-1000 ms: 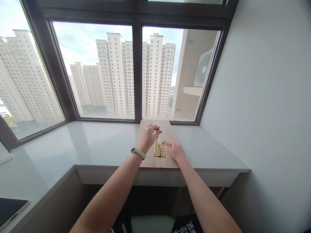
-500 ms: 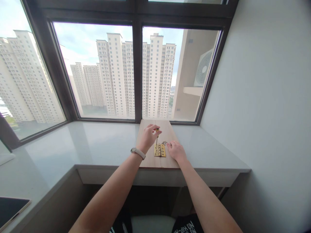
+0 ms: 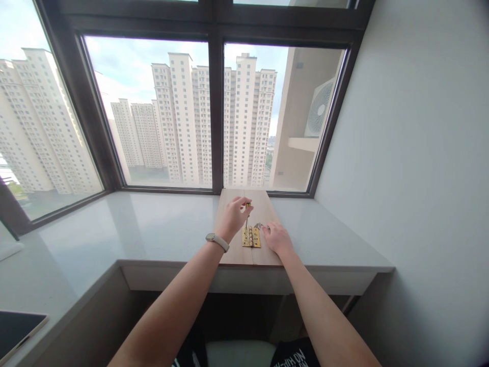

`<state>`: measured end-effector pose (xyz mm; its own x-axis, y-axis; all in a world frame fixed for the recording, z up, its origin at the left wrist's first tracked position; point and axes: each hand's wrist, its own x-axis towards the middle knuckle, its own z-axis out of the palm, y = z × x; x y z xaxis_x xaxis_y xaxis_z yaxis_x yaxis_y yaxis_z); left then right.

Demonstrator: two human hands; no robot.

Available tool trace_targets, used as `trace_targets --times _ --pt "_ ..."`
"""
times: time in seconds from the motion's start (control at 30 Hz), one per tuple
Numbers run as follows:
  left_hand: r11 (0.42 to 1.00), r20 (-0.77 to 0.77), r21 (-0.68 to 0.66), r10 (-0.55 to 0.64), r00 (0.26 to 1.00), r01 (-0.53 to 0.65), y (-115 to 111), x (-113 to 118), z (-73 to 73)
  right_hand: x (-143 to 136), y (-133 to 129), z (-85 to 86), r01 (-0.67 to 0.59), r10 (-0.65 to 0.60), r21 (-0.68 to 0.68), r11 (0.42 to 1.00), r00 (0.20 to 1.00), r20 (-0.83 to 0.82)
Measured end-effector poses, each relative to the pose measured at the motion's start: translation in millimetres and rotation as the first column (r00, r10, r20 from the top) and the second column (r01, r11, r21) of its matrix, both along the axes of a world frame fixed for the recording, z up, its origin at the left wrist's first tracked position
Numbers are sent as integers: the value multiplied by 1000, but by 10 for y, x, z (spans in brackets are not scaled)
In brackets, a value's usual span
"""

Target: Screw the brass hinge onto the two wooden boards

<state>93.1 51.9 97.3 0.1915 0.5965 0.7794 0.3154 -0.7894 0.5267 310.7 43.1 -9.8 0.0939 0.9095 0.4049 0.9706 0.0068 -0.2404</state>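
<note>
The left hand (image 3: 232, 218) pinches a screwdriver (image 3: 248, 205) above the hinge (image 3: 251, 238), whose pin points away from the person. Close on the hinge's right, the right hand (image 3: 278, 239) rests, its grip unclear to me.

A white counter (image 3: 171, 224) bears wooden boards (image 3: 262, 205) and a dark-faced device (image 3: 17, 329).

White wall (image 3: 416, 153) beside dark-framed window (image 3: 216, 112)

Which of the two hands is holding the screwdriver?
The left hand, the one with the watch on its wrist; it grips the screwdriver over the hinge, while the right hand rests on the wood.
</note>
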Motion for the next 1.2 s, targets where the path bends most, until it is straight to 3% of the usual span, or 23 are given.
trace_targets --times 1.2 --pt "999 22 -19 -35 999 35 -70 3 -4 6 0 -11 -10 10 21 1000 1000 -6"
